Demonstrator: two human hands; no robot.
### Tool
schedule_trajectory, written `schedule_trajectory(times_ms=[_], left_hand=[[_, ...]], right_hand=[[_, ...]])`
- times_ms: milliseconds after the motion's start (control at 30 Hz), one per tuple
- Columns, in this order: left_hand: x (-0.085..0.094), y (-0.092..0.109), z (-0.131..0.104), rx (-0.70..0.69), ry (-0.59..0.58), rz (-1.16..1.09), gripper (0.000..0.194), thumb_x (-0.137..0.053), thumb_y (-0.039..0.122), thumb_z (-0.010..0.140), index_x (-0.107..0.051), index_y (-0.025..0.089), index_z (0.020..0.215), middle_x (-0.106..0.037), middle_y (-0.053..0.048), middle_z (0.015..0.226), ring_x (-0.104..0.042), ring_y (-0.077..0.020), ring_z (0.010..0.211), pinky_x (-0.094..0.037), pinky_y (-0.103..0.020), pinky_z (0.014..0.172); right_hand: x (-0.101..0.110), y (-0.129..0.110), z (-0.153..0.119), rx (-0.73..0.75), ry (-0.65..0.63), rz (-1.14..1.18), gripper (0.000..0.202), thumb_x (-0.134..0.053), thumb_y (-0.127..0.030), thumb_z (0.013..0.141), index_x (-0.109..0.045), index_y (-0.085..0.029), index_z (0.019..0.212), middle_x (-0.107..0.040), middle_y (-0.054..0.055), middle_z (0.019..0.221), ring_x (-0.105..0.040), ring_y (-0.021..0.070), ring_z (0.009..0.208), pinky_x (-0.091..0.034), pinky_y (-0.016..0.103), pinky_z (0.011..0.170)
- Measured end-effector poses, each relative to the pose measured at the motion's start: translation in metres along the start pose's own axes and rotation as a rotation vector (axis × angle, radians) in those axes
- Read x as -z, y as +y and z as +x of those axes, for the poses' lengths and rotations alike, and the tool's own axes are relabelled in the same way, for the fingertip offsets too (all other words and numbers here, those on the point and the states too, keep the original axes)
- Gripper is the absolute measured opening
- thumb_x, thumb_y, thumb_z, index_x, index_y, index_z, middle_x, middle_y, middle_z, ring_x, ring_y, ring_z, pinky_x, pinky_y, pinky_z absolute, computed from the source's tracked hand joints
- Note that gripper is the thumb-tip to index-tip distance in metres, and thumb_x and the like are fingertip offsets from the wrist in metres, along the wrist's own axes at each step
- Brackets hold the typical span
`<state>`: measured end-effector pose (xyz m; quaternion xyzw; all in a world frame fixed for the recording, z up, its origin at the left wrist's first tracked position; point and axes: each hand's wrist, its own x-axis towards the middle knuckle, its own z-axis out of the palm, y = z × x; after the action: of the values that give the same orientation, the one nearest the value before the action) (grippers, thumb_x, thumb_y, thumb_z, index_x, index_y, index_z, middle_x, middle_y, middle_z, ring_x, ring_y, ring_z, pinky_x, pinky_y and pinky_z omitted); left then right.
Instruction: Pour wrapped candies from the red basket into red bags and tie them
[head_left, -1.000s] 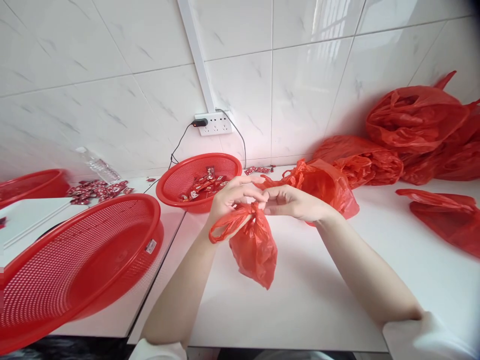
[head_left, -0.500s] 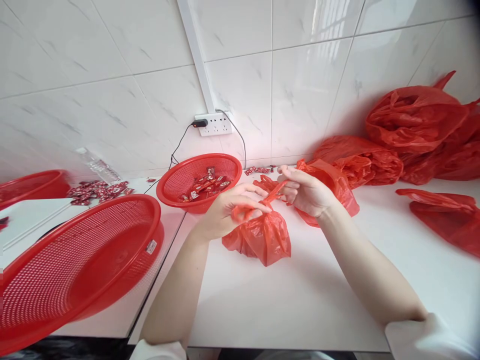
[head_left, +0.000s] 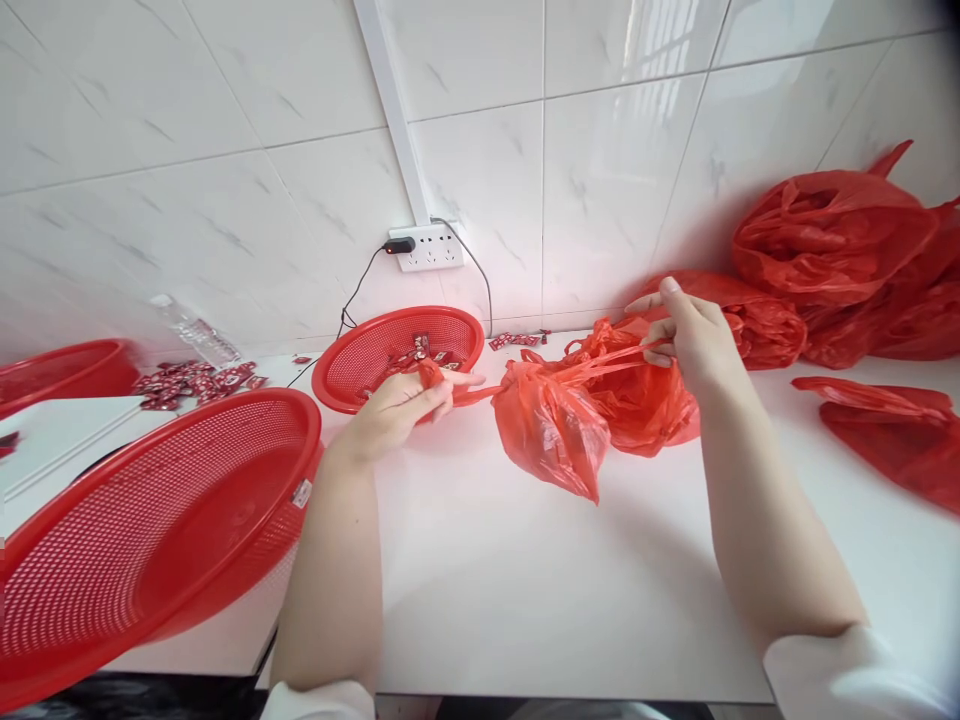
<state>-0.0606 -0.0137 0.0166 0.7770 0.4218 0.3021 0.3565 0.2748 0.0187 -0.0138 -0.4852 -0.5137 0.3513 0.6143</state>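
A filled red plastic bag [head_left: 551, 430] hangs between my hands just over the white table, its handles pulled out to both sides. My left hand [head_left: 409, 400] is closed on the left handle, with the index finger stretched out, in front of the small red basket [head_left: 397, 322]. On the other side my right hand [head_left: 694, 335] pinches the right handle, which is drawn taut. Red packets show faintly through the bag's thin film. Right behind it lies another red plastic bag [head_left: 652, 410], partly covered by the handle.
More red bags [head_left: 832, 240] are heaped against the wall at the right, and a flat red bag [head_left: 892, 430] lies nearer. A large red basket [head_left: 225, 520] fills the left. Small red packets [head_left: 195, 383] and a clear bottle [head_left: 196, 335] lie behind it. A power strip [head_left: 429, 248] is on the wall.
My hands have moved apart, left hand leftward, right hand rightward and up. Between them the bag's handles are stretched tight, and the bag has shifted right and slightly up.
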Motion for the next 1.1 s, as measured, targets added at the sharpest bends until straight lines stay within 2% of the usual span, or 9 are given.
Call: schedule_trajectory(times_ms=[200,367,467,600,733,833,967,1033,1100], left_hand=[[-0.007,-0.008,0.008,0.110,-0.209,0.115,0.036,-0.050,0.045,0.085,-0.065,0.020,0.065,-0.067,-0.003,0.089,-0.059,-0.0234,0.095,-0.041,-0.030,0.087],[-0.012,-0.014,0.009,0.166,-0.357,0.169,0.030,-0.055,0.044,0.082,-0.069,0.024,0.098,-0.068,-0.003,0.101,-0.060,-0.0220,0.095,-0.044,-0.029,0.083],[-0.013,-0.016,0.008,0.173,-0.292,0.200,0.034,-0.055,0.044,0.081,-0.065,0.025,0.108,-0.067,-0.003,0.108,-0.059,-0.0225,0.098,-0.043,-0.029,0.083],[-0.013,-0.011,0.006,0.184,-0.275,0.247,0.033,-0.052,0.045,0.083,-0.064,0.024,0.106,-0.067,-0.004,0.105,-0.059,-0.0224,0.096,-0.043,-0.029,0.081],[-0.015,-0.002,0.003,0.206,-0.269,0.349,0.030,-0.047,0.047,0.086,-0.063,0.024,0.097,-0.067,-0.001,0.101,-0.060,-0.0201,0.091,-0.042,-0.026,0.075],[-0.015,0.002,0.002,0.207,-0.253,0.409,0.032,-0.044,0.049,0.087,-0.063,0.025,0.094,-0.067,-0.001,0.098,-0.061,-0.0195,0.088,-0.043,-0.025,0.073],[-0.013,-0.001,0.003,0.216,-0.253,0.365,0.037,-0.047,0.051,0.086,-0.062,0.026,0.109,-0.066,-0.004,0.112,-0.061,-0.0232,0.102,-0.047,-0.028,0.081],[-0.013,-0.003,0.004,0.238,-0.262,0.351,0.042,-0.048,0.052,0.084,-0.060,0.026,0.116,-0.064,-0.006,0.119,-0.059,-0.0252,0.109,-0.047,-0.031,0.087],[-0.014,-0.005,0.006,0.254,-0.271,0.372,0.044,-0.048,0.053,0.083,-0.059,0.027,0.117,-0.064,-0.005,0.122,-0.059,-0.0256,0.112,-0.048,-0.033,0.090]], right_hand=[[-0.003,0.003,-0.006,0.102,0.014,-0.260,0.038,-0.054,-0.057,0.082,-0.065,-0.021,0.081,-0.038,-0.003,0.049,-0.035,0.0108,0.041,-0.035,0.029,0.045],[-0.020,-0.001,-0.016,0.167,-0.109,-0.828,0.035,-0.047,-0.051,0.087,-0.064,-0.020,0.082,-0.059,0.006,0.070,-0.058,0.0235,0.072,-0.043,0.037,0.066],[-0.044,0.006,-0.026,0.285,-0.358,-0.995,0.039,-0.046,-0.053,0.087,-0.063,-0.019,0.096,-0.062,0.012,0.099,-0.057,0.0292,0.096,-0.041,0.042,0.082],[-0.078,0.030,-0.043,0.113,-0.822,-0.972,0.065,-0.061,-0.064,0.070,-0.054,-0.021,0.117,-0.060,0.013,0.111,-0.061,0.0292,0.092,-0.045,0.036,0.069],[-0.094,0.044,-0.051,0.100,-0.903,-1.053,0.032,-0.067,-0.025,0.070,-0.057,-0.024,0.100,-0.062,0.007,0.085,-0.059,0.0220,0.066,-0.037,0.030,0.051],[-0.082,0.030,-0.048,0.195,-0.896,-0.960,0.015,-0.055,-0.008,0.070,-0.055,-0.021,0.077,-0.057,0.005,0.072,-0.052,0.0178,0.057,-0.031,0.029,0.048],[-0.030,-0.012,-0.046,0.222,-0.953,-0.884,0.017,-0.047,-0.007,0.068,-0.055,-0.021,0.073,-0.055,0.001,0.066,-0.049,0.0152,0.056,-0.031,0.027,0.050],[0.007,-0.033,-0.048,0.212,-0.833,-0.897,0.020,-0.046,-0.008,0.069,-0.058,-0.022,0.078,-0.061,0.001,0.074,-0.054,0.0163,0.066,-0.036,0.027,0.055],[0.048,-0.050,-0.053,0.132,-0.587,-0.947,0.025,-0.047,-0.011,0.069,-0.059,-0.023,0.086,-0.064,0.001,0.084,-0.057,0.0181,0.074,-0.039,0.027,0.060]])
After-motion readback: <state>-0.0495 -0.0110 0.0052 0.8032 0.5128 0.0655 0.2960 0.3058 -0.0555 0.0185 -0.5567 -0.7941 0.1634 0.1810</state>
